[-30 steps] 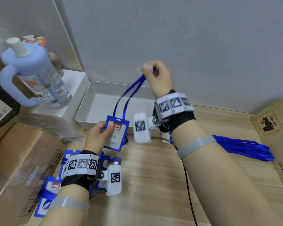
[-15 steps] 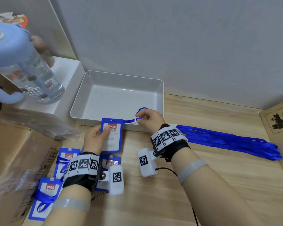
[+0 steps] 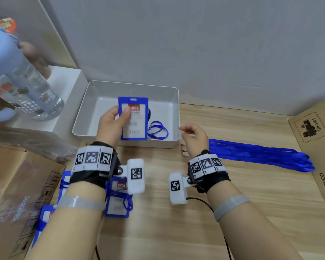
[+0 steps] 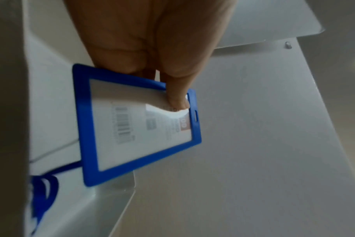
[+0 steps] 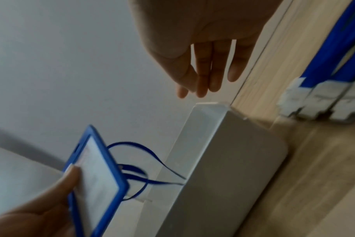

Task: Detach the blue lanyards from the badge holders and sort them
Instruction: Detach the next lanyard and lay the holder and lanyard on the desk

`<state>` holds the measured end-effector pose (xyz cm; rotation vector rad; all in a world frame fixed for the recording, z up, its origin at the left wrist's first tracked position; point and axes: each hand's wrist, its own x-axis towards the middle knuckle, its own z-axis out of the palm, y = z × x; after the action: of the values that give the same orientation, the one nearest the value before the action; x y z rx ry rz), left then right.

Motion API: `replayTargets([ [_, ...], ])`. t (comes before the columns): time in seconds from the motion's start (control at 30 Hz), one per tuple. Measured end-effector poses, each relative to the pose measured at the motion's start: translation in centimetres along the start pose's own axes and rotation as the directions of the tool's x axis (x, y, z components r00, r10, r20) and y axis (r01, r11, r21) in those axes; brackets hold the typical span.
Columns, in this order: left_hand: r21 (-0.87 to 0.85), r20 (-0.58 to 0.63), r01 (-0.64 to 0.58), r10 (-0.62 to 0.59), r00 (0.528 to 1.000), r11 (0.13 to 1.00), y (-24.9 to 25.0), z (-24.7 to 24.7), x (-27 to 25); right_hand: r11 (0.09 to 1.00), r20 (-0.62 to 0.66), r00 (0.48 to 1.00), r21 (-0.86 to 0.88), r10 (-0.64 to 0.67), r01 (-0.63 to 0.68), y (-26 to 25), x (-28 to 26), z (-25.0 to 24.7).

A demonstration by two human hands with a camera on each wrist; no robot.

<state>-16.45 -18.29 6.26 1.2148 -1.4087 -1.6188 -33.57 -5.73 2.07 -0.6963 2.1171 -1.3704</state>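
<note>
My left hand pinches a blue badge holder by its left edge, upright over the grey tray. In the left wrist view my thumb presses its clear window, and the slot at its top shows nothing through it. A loose blue lanyard curls in the tray just right of the holder; its loops pass behind the holder. My right hand hovers empty at the tray's right front corner, fingers relaxed. A pile of blue lanyards lies on the table to the right.
Several badge holders with lanyards lie under my left forearm. A water bottle stands on a white box at the left. Cardboard boxes flank the table at left and right. White lanyard clips lie beside the tray.
My right hand came down, let go of the lanyard and drew back right. My left hand carried the badge holder forward over the tray, where the lanyard now lies.
</note>
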Motion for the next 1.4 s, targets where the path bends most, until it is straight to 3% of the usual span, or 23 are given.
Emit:
replayTargets([
  [0.2, -0.032, -0.094, 0.034, -0.036, 0.995, 0.999, -1.1, 1.4, -1.1, 0.959, -0.046, 0.984, -0.218, 0.173, -0.179, 4.2, -0.3, -4.5],
  [0.4, -0.054, -0.019, 0.015, -0.016, 1.000, 0.998, -2.2, 4.7, -4.1, 0.886, -0.004, 0.973, -0.413, 0.232, -0.212, 7.2, 0.0, -6.7],
  [0.57, -0.023, -0.029, 0.072, -0.073, 0.997, 0.997, -3.6, 6.9, -4.9, 0.780, 0.073, 0.983, -0.619, 0.171, -0.090, 8.3, 1.5, -6.6],
  [0.77, -0.001, -0.061, 0.101, -0.100, 0.993, 0.995, -4.5, 8.4, -5.7, 0.650, 0.286, 0.954, -0.743, 0.087, 0.163, 8.0, 3.6, -5.3],
  [0.93, 0.013, -0.087, 0.111, -0.110, 0.990, 0.994, -4.8, 8.8, -6.2, 0.604, 0.311, 0.943, -0.776, 0.119, 0.179, 8.2, 4.1, -5.0],
  [1.07, 0.006, -0.085, 0.110, -0.109, 0.990, 0.994, -4.4, 9.0, -6.7, 0.684, 0.283, 0.958, -0.707, 0.042, 0.179, 7.5, 3.7, -6.0],
  [1.13, -0.005, -0.072, 0.097, -0.097, 0.993, 0.995, -4.1, 9.1, -7.2, 0.781, 0.238, 0.971, -0.608, 0.006, 0.144, 6.9, 3.1, -6.9],
  [1.2, -0.022, -0.062, 0.084, -0.085, 0.994, 0.996, -3.8, 9.2, -7.8, 0.916, 0.122, 0.992, -0.397, -0.013, 0.061, 5.9, 2.1, -8.3],
  [1.27, -0.026, -0.050, 0.075, -0.076, 0.996, 0.997, -3.4, 9.4, -8.6, 0.989, 0.006, 1.000, -0.145, -0.019, 0.019, 4.7, 0.7, -9.8],
  [1.33, -0.039, -0.026, 0.049, -0.050, 0.998, 0.998, -2.9, 9.7, -9.5, 0.998, 0.022, 0.999, 0.057, -0.037, 0.036, 3.2, -0.9, -11.2],
  [1.4, -0.032, 0.027, -0.024, 0.025, 0.999, 0.999, -2.3, 9.7, -10.4, 0.980, 0.139, 0.986, 0.189, -0.087, 0.060, 1.6, -2.7, -12.0],
])
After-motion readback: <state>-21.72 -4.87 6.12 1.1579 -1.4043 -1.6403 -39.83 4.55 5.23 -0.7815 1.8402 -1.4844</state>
